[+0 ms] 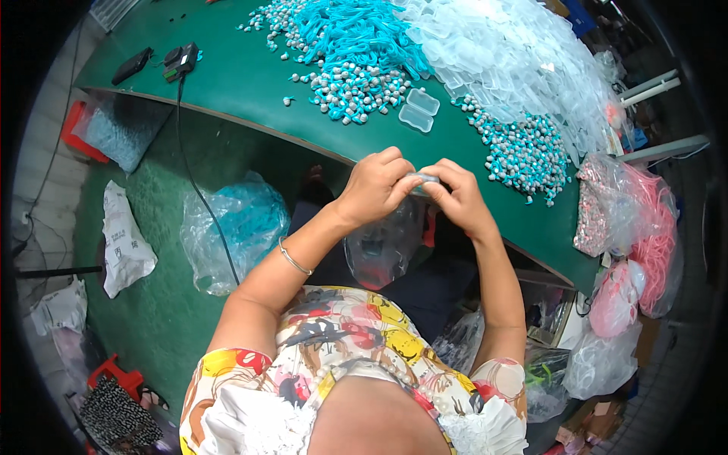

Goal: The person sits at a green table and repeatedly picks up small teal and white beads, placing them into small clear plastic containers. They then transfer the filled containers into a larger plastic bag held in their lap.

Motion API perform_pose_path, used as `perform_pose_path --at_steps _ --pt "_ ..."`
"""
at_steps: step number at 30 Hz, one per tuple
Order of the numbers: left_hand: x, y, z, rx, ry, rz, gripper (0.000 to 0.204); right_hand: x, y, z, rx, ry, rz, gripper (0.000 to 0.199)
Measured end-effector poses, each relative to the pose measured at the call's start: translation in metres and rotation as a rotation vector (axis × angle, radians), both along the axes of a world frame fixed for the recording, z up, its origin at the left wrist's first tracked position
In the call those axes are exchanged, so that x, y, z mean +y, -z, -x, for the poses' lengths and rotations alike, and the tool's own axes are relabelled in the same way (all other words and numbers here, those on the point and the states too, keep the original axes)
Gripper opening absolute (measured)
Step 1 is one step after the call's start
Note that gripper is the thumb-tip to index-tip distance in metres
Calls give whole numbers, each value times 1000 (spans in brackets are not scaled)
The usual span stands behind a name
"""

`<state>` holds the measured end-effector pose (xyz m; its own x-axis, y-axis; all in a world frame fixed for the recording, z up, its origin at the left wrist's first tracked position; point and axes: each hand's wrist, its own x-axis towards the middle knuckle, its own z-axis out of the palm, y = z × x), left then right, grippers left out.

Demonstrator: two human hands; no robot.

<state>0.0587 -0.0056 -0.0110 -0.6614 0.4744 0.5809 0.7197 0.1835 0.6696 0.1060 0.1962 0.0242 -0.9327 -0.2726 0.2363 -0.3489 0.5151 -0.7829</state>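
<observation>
My left hand (377,186) and my right hand (461,199) meet in front of me at the table's near edge. Between their fingertips is a small clear plastic case (426,179), mostly hidden by the fingers; what it contains cannot be made out. Just beyond it on the green table (250,91), an open clear case (418,111) lies with its two halves spread. To its left sits a pile of small grey-and-blue earplug-like pieces (356,91), with blue cords (356,34) heaped behind. A second pile of such pieces (527,155) lies to the right.
A large mound of clear plastic cases (508,53) covers the far right of the table. Bags with pink cords (652,235) hang at the right edge. A black device with a cable (180,61) sits far left. A bag of blue cords (239,227) stands on the floor.
</observation>
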Motion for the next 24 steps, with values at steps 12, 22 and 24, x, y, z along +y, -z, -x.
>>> perform_pose_path --at_steps 12,22,24 --pt "2 39 -45 97 87 293 17 -2 17 47 461 331 -536 13" --pt "-3 -10 76 460 -569 476 11 2 15 5 423 288 -405 16" --pt "5 -6 83 506 -594 483 5 -7 9 -1 552 360 -376 18"
